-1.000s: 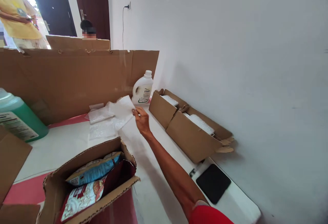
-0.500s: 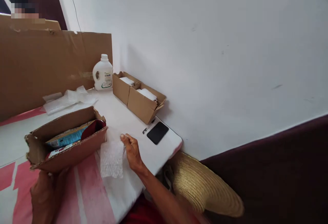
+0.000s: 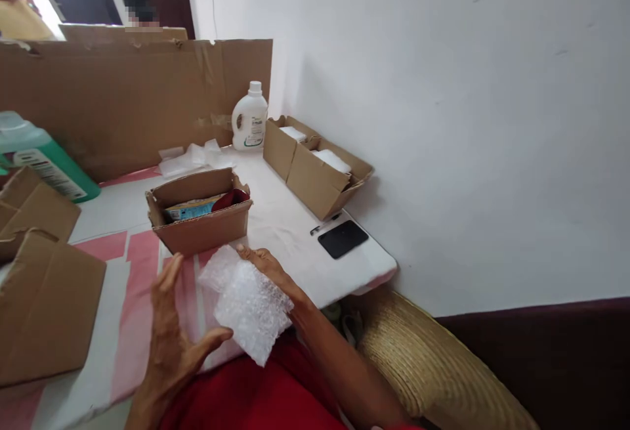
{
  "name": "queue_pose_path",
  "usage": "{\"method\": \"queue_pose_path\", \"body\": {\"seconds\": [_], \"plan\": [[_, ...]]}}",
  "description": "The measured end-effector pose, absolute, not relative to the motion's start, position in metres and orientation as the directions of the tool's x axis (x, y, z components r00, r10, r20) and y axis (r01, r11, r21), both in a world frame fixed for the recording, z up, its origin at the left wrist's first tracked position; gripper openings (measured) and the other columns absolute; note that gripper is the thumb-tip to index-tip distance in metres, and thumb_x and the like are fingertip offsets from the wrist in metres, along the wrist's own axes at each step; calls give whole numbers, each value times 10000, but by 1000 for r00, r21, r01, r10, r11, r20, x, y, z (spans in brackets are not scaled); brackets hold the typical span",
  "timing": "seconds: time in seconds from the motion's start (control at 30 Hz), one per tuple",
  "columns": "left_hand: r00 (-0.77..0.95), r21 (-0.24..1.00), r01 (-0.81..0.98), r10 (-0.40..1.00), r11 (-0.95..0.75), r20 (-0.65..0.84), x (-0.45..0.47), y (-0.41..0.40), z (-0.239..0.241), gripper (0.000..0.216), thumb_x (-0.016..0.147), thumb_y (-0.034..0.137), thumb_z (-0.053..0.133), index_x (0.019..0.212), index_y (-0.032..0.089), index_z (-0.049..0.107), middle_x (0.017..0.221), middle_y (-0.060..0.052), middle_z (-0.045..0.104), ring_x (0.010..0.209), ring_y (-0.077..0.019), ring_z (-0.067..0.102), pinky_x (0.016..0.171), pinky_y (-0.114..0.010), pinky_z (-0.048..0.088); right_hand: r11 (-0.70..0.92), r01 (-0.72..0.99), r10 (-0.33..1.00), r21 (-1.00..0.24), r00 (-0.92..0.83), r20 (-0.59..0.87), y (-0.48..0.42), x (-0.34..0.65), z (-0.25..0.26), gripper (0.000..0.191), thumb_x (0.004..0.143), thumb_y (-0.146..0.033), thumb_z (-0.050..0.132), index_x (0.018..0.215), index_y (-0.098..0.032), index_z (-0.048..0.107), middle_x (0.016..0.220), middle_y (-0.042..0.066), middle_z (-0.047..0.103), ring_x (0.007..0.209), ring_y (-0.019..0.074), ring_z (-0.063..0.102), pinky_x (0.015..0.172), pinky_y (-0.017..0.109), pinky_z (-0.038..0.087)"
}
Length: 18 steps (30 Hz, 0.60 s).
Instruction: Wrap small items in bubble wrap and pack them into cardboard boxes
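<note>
My right hand (image 3: 268, 267) grips a crumpled sheet of bubble wrap (image 3: 249, 304) close to my body, above the table's near edge. My left hand (image 3: 172, 325) is spread, its thumb touching the wrap's lower left side and its fingers pointing up. Just beyond both hands stands a small open cardboard box (image 3: 199, 216) holding a blue snack packet and a dark red packet. More bubble wrap sheets (image 3: 191, 157) lie further back on the table.
A white detergent bottle (image 3: 249, 118) stands by the tall cardboard screen (image 3: 123, 98). Two open boxes (image 3: 315, 167) line the wall, with a black phone (image 3: 343, 239) beside them. A green bottle (image 3: 46, 162) and flat cardboard (image 3: 46, 305) lie left. A straw hat (image 3: 433, 364) sits below right. People are behind the screen.
My right hand took a bubble wrap sheet from the pile at the back and brought it near my body. My left hand came off the box and rose to the wrap.
</note>
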<state>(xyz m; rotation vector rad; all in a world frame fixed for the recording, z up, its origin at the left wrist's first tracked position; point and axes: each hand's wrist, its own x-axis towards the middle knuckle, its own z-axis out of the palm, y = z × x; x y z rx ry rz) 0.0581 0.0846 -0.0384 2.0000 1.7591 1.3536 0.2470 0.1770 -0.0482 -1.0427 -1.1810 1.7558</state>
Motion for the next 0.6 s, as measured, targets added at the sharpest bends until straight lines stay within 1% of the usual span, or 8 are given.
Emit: {"method": "queue_pose_path", "body": {"seconds": [0.03,0.1,0.17,0.2,0.3,0.4,0.5,0.6], "plan": [[-112,714,652,899,-255,424,60,84,-39,1004,752,626,753,1553,222,304,1521,-164,451,1365,-339,476,1126,-535,408,-327,-135,858,-935,-457,-233,176,241,-50,630,774,-759,656,525,-216,457,470,-59,407,425,78,322,429,250,248],[-155,869,484,968,-99,197,60,88,-45,759,835,584,681,1456,212,452,1383,-139,590,1202,-280,606,1009,-447,507,-399,-106,770,-911,-578,-270,174,235,-55,618,783,-752,663,559,-198,503,506,-50,449,442,79,351,449,244,268],[-224,934,353,974,47,35,56,93,-53,511,848,567,656,1192,189,637,1109,-86,703,974,-221,666,847,-344,547,-451,-136,739,-882,-611,-284,174,235,-62,637,770,-795,642,608,-190,532,551,-40,489,475,88,398,479,239,307],[-274,944,316,962,91,0,53,95,-57,443,833,569,665,1053,185,670,989,-59,709,889,-199,659,786,-308,539,-483,-175,732,-858,-619,-286,174,237,-65,656,756,-830,621,650,-187,553,590,-32,518,507,97,436,504,238,338],[-469,954,265,883,141,0,40,95,-61,404,778,575,705,902,193,666,854,-6,675,793,-157,614,720,-251,497,-530,-253,713,-809,-649,-264,169,249,-76,698,736,-872,598,839,-182,623,775,-1,607,675,134,549,638,255,428],[-612,956,220,791,193,-19,26,88,-58,435,727,592,736,900,198,670,831,12,665,759,-136,588,687,-228,470,-488,-123,665,-864,-694,-277,154,258,-86,579,720,-709,774,931,-182,658,873,3,636,769,142,557,705,251,419],[-697,951,210,717,225,-16,10,77,-57,457,696,616,744,843,192,659,766,24,638,684,-125,549,617,-225,439,-443,-39,626,-896,-729,-277,137,259,-94,469,690,-558,864,883,-166,693,832,-3,645,751,143,545,687,250,398],[-734,918,321,674,233,85,-8,66,-62,434,730,616,725,786,190,664,695,35,601,647,-119,520,600,-234,410,-417,-108,725,-902,-638,-259,131,259,-95,407,757,-532,817,793,-149,686,731,-15,610,659,118,504,627,241,359]]}}
